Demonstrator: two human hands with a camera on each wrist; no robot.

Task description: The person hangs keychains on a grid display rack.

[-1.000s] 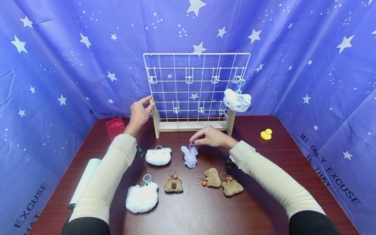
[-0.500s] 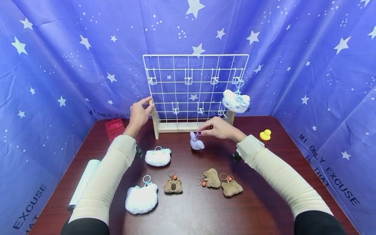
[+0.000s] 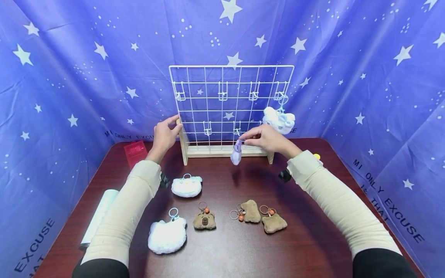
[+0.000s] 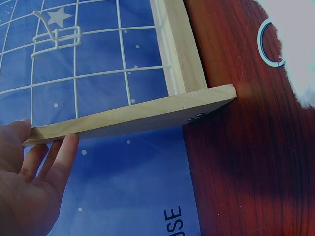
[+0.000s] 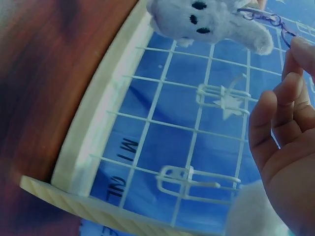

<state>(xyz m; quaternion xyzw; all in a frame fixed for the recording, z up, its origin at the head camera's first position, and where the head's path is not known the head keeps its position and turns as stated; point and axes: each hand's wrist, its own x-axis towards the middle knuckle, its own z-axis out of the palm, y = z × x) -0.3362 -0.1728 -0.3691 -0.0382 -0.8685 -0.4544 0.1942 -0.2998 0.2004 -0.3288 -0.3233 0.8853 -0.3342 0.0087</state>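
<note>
My left hand grips the wooden side of a white wire grid rack, thumb on one face and fingers on the other. With its thumb and fingertips, my right hand pinches the purple ring of a pale lilac bunny plush keychain. The bunny hangs in front of the rack's lower right part, clear of the table. Its dark eyes and nose show in the right wrist view, where a wire hook is close by. A white plush keychain with a blue bow hangs from the upper right hook, partly behind my right hand.
Two white plush keychains lie at the left front. Brown bear-like keychains with orange beads lie at the middle and right. A red plastic case and a white roll are on the left. My right sleeve partly hides a yellow duck.
My right hand has lifted the bunny keychain off the table and carried it up and to the right, towards the rack's lower hooks. My left hand stays on the rack's side.
</note>
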